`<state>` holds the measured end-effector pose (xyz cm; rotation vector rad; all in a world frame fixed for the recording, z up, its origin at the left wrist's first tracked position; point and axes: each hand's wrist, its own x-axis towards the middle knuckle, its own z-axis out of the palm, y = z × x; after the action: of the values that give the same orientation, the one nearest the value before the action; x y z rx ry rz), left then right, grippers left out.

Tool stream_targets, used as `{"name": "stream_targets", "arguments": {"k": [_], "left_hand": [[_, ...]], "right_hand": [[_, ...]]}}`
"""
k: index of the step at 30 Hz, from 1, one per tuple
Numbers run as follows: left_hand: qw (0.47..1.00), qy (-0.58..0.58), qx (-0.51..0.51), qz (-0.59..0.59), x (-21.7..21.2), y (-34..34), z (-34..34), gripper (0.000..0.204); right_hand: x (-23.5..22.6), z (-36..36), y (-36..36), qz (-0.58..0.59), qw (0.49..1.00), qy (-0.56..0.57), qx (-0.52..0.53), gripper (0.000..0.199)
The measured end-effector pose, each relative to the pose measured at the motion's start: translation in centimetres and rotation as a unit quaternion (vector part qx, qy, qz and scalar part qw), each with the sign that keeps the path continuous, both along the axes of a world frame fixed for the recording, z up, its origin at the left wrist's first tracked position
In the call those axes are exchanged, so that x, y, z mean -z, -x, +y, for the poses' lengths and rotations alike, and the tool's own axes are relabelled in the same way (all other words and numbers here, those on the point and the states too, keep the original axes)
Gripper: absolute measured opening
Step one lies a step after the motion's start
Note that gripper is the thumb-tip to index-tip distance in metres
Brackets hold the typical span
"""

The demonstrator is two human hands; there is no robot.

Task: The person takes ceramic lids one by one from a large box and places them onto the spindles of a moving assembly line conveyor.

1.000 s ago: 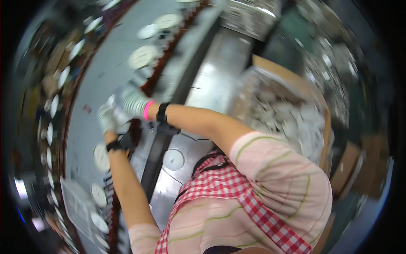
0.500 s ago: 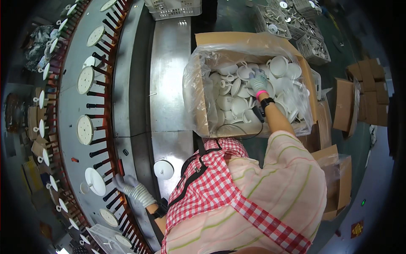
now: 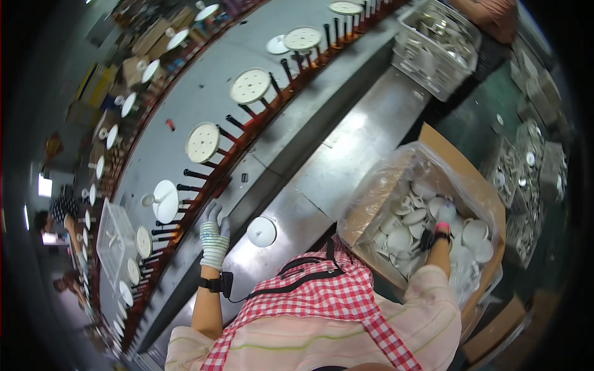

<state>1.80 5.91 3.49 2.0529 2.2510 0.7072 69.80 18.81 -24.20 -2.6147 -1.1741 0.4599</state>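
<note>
My left hand [image 3: 215, 238], in a grey glove with a ribbed cuff, hovers by the conveyor's near edge. Its fingers are stretched and apart, holding nothing. Closest to it are a row of black-tipped pegs [image 3: 189, 188] and a white disc with a ring at its back [image 3: 166, 201], leaning on the pegs. A single white disc [image 3: 262, 232] lies on the metal bench to the right of that hand. My right hand [image 3: 446, 214], also gloved, reaches into a plastic-lined cardboard box [image 3: 356, 213] among many white discs [image 3: 402, 238]; its fingers are blurred against them.
Peg-borne discs with holes [image 3: 250, 86] line the conveyor [image 3: 185, 80]. A clear plastic bin [image 3: 114, 241] sits on it at left. A crate of parts [image 3: 433, 43] stands at the bench's far end, near another person's arm [image 3: 470, 11]. More crates [image 3: 526, 179] are on the floor.
The whole view has swung round, so the conveyor now slants. My left hand has come away from the pegs, fingers now upright and spread. My right hand remains in the box.
</note>
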Motion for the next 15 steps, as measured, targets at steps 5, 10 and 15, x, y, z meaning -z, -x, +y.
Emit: {"name": "stream_targets", "arguments": {"k": [5,10,15], "left_hand": [[0.986,-0.002,-0.140,-0.093,3.4,2.3,-6.8,0.030],[0.988,-0.020,-0.093,-0.118,4.9,1.6,-5.6,0.025],[0.988,-0.065,-0.008,-0.137,3.3,0.5,-1.5,0.026]], "right_hand": [[-13.8,-2.6,10.4,0.205,0.898,-0.381,0.077,0.037],[-23.3,3.5,26.7,0.436,0.724,-0.514,-0.148,0.034],[-31.2,15.3,39.3,0.196,0.723,-0.533,-0.394,0.023]]}}
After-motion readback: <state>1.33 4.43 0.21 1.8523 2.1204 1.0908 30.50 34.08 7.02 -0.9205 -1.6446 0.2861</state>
